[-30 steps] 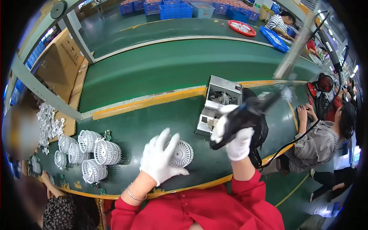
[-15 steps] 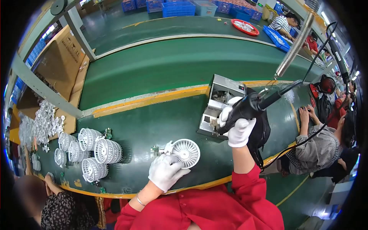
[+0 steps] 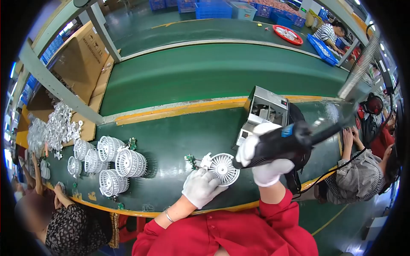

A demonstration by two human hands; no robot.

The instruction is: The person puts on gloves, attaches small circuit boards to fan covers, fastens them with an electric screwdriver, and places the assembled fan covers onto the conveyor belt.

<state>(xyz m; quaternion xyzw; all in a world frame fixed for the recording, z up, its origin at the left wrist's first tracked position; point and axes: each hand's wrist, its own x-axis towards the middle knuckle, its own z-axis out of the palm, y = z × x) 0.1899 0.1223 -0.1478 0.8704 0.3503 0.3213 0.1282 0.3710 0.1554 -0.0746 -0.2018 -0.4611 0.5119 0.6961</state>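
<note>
Tool (image 3: 277, 143), black and corded, had swung from the metal box (image 3: 273, 103) in the last half second; its tip was now at or above the rim of the white slotted basket (image 3: 225, 170), touch unclear. The right hand (image 3: 273, 171) was wrapped round it. The basket lay on the counter (image 3: 171, 128), beyond and right of the left hand (image 3: 200, 188), whose curled fingers pinched its near edge; both hands seemed engaged on one piece.
</note>
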